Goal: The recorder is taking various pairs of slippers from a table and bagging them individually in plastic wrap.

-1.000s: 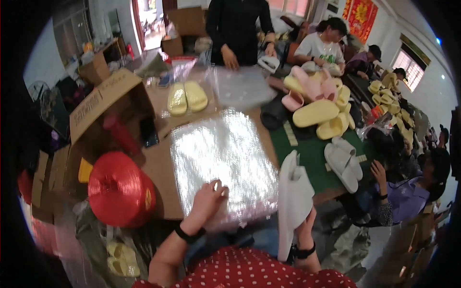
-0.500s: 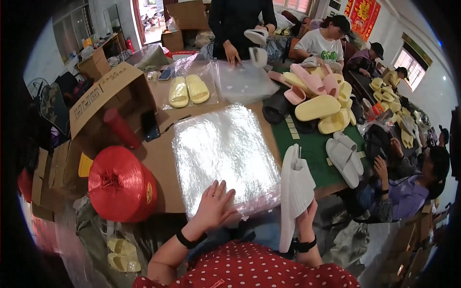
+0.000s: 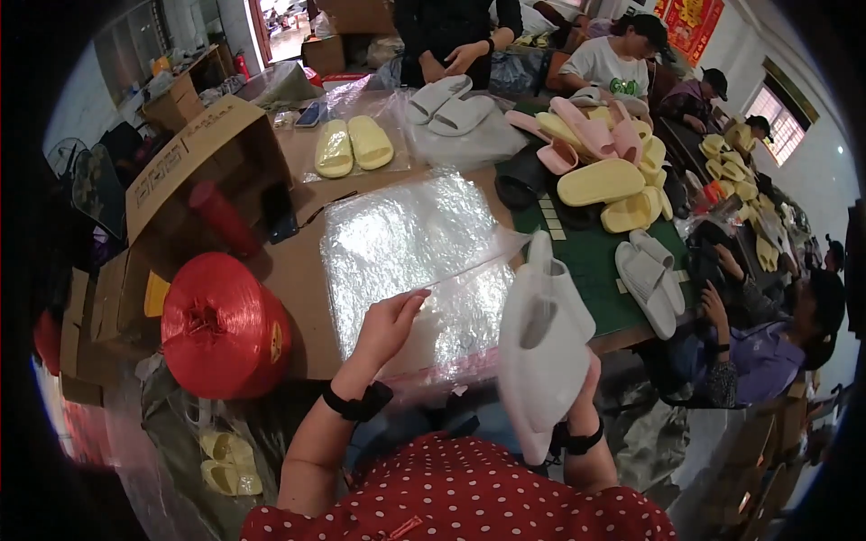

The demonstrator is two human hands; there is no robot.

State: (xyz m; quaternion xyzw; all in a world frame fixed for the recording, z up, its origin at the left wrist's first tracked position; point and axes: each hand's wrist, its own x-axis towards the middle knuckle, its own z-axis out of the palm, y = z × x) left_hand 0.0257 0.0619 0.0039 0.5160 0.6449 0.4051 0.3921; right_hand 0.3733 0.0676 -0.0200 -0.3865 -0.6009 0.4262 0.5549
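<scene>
My left hand [image 3: 390,326] pinches the edge of a clear plastic bag [image 3: 469,293], lifted off a shiny stack of clear bags [image 3: 388,230] on the table. The lifted film stretches rightward to a pair of white slippers [image 3: 546,356], held upright together. Around their lower right side my right hand [image 3: 585,386] is closed, its fingers mostly hidden behind them. Film seems to lie over the slippers' front; I cannot tell how far they are inside the bag.
A red twine roll [image 3: 221,329] and an open carton [image 3: 203,171] stand left. Beyond the stack lie bagged yellow slippers [image 3: 352,147] and grey-white slippers [image 3: 451,106]. Piled slippers [image 3: 600,180] and another grey-white pair [image 3: 651,281] lie right. A co-worker [image 3: 457,45] stands opposite.
My left hand has gone from lying flat on the stack to pulling up a bag's edge. The slippers have turned and moved slightly left. Opposite, the co-worker has put slippers down.
</scene>
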